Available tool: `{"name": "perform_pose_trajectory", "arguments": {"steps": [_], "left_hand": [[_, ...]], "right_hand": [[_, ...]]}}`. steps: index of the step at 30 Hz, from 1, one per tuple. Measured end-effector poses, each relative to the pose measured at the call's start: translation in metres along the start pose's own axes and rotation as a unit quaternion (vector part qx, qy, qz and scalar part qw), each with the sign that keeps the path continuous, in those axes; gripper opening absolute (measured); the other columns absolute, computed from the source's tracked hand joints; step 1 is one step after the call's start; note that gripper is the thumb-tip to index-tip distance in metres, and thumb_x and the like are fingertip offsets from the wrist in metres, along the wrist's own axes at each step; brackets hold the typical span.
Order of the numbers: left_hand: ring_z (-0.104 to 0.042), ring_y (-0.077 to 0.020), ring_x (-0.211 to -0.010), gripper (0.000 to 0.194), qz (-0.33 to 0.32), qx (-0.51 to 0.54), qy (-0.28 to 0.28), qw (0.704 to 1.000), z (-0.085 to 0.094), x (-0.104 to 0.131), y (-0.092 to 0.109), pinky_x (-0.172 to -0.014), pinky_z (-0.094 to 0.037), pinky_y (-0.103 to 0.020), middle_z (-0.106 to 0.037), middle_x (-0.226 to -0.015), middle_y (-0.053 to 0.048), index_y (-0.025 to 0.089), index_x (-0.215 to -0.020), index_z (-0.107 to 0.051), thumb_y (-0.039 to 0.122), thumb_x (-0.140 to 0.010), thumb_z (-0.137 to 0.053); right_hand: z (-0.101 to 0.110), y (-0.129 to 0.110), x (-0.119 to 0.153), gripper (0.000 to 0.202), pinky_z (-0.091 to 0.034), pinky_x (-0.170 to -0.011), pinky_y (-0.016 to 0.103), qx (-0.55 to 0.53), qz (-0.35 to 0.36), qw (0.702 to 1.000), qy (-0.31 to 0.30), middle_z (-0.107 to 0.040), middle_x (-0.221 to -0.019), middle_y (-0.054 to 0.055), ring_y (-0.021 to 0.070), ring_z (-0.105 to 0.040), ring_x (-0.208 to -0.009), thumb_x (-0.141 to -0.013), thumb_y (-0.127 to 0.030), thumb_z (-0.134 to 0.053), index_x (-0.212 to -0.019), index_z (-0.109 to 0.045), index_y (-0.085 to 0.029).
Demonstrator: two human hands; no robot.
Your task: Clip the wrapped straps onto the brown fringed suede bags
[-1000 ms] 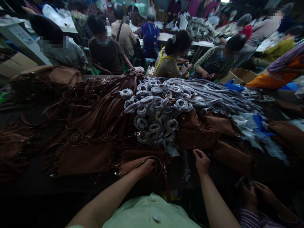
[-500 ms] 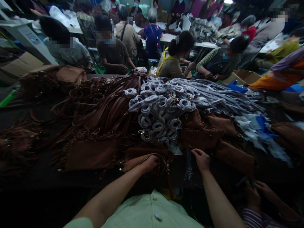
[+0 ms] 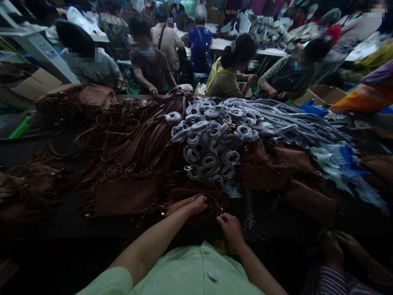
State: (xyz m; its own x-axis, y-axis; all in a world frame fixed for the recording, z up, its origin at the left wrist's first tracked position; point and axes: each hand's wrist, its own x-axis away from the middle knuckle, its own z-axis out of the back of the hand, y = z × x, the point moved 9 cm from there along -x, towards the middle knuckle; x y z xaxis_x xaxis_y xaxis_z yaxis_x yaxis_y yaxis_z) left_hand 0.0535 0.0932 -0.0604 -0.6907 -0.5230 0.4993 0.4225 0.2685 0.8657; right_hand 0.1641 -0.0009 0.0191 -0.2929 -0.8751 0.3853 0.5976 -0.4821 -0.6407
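Note:
A brown suede bag (image 3: 187, 194) lies at the table's near edge, with a thin strap or zip edge curving over it. My left hand (image 3: 198, 205) is closed on the upper part of this bag, fingertips partly hidden. Beside the bag's right end, my right hand (image 3: 230, 227) is pinched near a small metal fitting; whatever lies between its fingertips is too small to make out. To the right of that hand hangs a bunch of thin clear strands (image 3: 249, 217) with pale ends. Another flat brown bag (image 3: 125, 196) with fringe lies to the left.
Wrapped, coiled straps (image 3: 208, 159) are heaped in the middle, beside long brown straps (image 3: 153, 139). More brown bags (image 3: 310, 200) and plastic wrappers (image 3: 346, 172) lie to the right. A co-worker's hands (image 3: 337, 250) are at lower right. Several people sit across the table.
My right hand has moved left, from the clear strands to the bag's right end. My left hand stays on the bag. The view has shifted slightly.

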Motion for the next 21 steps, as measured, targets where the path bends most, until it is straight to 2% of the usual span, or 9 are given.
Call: {"name": "perform_pose_trajectory", "arguments": {"steps": [6, 14, 18, 21], "left_hand": [[-0.051, -0.0108, -0.062, 0.037, -0.033, -0.033, -0.015, 0.999, 0.001, 0.002, 0.009, -0.057, -0.040, -0.020, -0.065, -0.079, -0.003, 0.007, -0.092, -0.067, 0.008, -0.060, -0.047], [-0.051, -0.0122, -0.063, 0.026, -0.003, 0.004, -0.022, 1.000, 0.005, 0.004, 0.006, -0.060, -0.041, -0.022, -0.063, -0.071, -0.002, 0.007, -0.084, -0.067, 0.020, -0.064, -0.056], [-0.050, -0.0114, -0.062, 0.029, -0.002, 0.035, -0.044, 0.998, 0.003, 0.005, 0.005, -0.059, -0.039, -0.022, -0.062, -0.071, -0.002, 0.007, -0.083, -0.066, 0.025, -0.061, -0.064], [-0.048, -0.0107, -0.059, 0.033, 0.008, 0.066, -0.063, 0.996, -0.001, 0.004, 0.002, -0.058, -0.038, -0.023, -0.060, -0.068, -0.001, 0.007, -0.081, -0.065, 0.031, -0.059, -0.068]], "right_hand": [[-0.011, 0.011, -0.008, 0.022, -0.041, -0.059, 0.026, 0.052, -0.064, 0.997, 0.014, -0.070, -0.068, 0.004, 0.0193, -0.063, -0.066, -0.072, -0.038, -0.053, -0.065, -0.068, -0.023], [-0.016, 0.013, -0.007, 0.022, -0.039, -0.055, 0.026, 0.080, -0.092, 0.992, 0.033, -0.070, -0.066, 0.005, 0.0200, -0.064, -0.064, -0.072, -0.038, -0.053, -0.063, -0.066, -0.023], [-0.015, 0.015, 0.000, 0.021, -0.040, -0.051, 0.024, 0.032, -0.096, 0.993, 0.061, -0.066, -0.062, 0.002, 0.0167, -0.061, -0.055, -0.073, -0.041, -0.054, -0.069, -0.063, -0.022], [-0.014, 0.010, 0.003, 0.022, -0.042, -0.048, 0.024, -0.059, -0.081, 0.992, 0.078, -0.064, -0.061, 0.000, 0.0149, -0.059, -0.050, -0.072, -0.042, -0.056, -0.075, -0.061, -0.021]]}}
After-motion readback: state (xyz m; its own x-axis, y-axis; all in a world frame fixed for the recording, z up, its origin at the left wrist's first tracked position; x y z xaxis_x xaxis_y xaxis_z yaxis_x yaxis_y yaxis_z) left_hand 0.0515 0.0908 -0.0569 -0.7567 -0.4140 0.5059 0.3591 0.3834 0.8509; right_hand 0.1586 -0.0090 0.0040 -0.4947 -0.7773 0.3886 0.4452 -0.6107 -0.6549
